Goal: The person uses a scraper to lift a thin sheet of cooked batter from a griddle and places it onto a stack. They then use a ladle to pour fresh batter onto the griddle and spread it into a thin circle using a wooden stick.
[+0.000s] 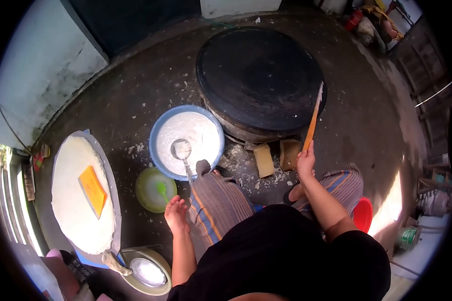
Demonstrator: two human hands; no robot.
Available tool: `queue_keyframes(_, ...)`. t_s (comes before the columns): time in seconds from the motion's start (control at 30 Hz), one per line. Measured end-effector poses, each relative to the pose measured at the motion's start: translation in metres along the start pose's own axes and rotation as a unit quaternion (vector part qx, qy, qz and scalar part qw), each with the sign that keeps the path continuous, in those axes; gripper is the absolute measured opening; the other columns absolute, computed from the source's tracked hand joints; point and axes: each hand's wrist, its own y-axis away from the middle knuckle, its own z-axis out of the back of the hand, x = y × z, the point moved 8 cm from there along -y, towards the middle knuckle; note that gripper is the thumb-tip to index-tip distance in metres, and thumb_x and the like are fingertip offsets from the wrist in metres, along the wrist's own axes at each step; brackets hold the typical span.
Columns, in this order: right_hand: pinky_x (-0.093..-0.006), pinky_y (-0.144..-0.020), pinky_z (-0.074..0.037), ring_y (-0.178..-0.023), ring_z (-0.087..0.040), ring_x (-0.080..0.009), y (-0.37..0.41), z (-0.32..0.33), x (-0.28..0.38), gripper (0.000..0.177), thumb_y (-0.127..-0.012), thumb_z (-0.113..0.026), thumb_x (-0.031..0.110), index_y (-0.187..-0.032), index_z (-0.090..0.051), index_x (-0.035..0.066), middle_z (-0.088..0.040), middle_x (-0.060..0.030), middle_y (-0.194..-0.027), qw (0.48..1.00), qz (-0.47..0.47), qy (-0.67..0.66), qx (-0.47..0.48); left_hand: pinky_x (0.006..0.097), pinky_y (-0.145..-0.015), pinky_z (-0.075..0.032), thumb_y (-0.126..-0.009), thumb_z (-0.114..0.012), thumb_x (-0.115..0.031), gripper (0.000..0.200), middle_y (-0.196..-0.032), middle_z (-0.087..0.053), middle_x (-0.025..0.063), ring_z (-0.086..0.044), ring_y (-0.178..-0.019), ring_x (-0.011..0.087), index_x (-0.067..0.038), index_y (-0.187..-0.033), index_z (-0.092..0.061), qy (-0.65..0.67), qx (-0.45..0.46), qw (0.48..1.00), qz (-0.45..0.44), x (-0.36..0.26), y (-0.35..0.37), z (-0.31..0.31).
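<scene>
1. Head view: held the stick [313,123] in the right hand [306,161], closed firmly round the lower end, with the tip out at the right edge of the griddle [258,75].
2. Saw white paste [320,89] on the tip; could not tell whether touching or just above the griddle.
3. Judged the stick light and stiff, narrow enough to twist in a loose grip, and probably slippery where smeared.
4. Judged the bare lower end best for taking hold, well apart from the paste.
5. Had the left hand [176,215] half curled, with nothing visible in its grasp, just beside the green bowl [141,186].
6. Found the ladle [181,149] in the blue tub [152,143], with its head resting in the batter [203,130]. Judged the batter soft and clinging, likely to weigh down a full scoop; would grip the handle high and keep it level.
7. Judged the griddle heavy and rigid, awkward to shift and possibly hot; would avoid bare contact with the top.
</scene>
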Motion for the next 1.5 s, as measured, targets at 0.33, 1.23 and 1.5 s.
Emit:
queue_keyframes(0.33, -0.0177, -0.038, -0.034, -0.043, -0.037, -0.0051, 0.032, -0.002, 0.019, 0.047, -0.089, -0.036, 0.006, -0.134, -0.028, 0.018, -0.045, 0.0027, -0.062, 0.982, 0.098, 0.115, 0.11, 0.0241, -0.067, -0.043, -0.08, -0.046, -0.005, 0.022, -0.09, -0.055, 0.0058, -0.055, -0.079, 0.0128, 0.002, -0.1, -0.051, 0.007, -0.005, 1.0, 0.01, 0.003, -0.001, 0.005)
queue_keyframes(1.23, -0.0337, -0.062, -0.045, -0.065, -0.059, -0.0277, 0.149, -0.259, 0.183, 0.039, -0.078, -0.056, 0.017, -0.116, -0.052, 0.024, -0.06, -0.0141, -0.075, 0.626, 0.38, 0.371, 0.571, 0.0437, -0.086, -0.036, -0.068, -0.061, -0.019, 0.042, -0.114, -0.048, 0.0112, -0.041, -0.108, 0.0309, -0.014, -0.109, -0.053, -0.611, -0.19, 0.752, -0.159, 0.038, -0.067, 0.066)
queue_keyframes(1.5, -0.0368, -0.066, -0.047, -0.075, -0.06, -0.028, 0.253, -0.328, 0.17, 0.021, -0.072, -0.054, 0.012, -0.09, -0.064, 0.009, -0.062, -0.0126, -0.08, 0.343, 0.493, 0.536, 0.593, 0.0417, -0.076, -0.046, -0.076, -0.057, -0.025, 0.052, -0.124, -0.035, 0.0219, -0.054, -0.09, 0.0405, 0.0, -0.118, -0.039, -0.658, -0.176, 0.729, -0.068, 0.085, -0.118, 0.115)
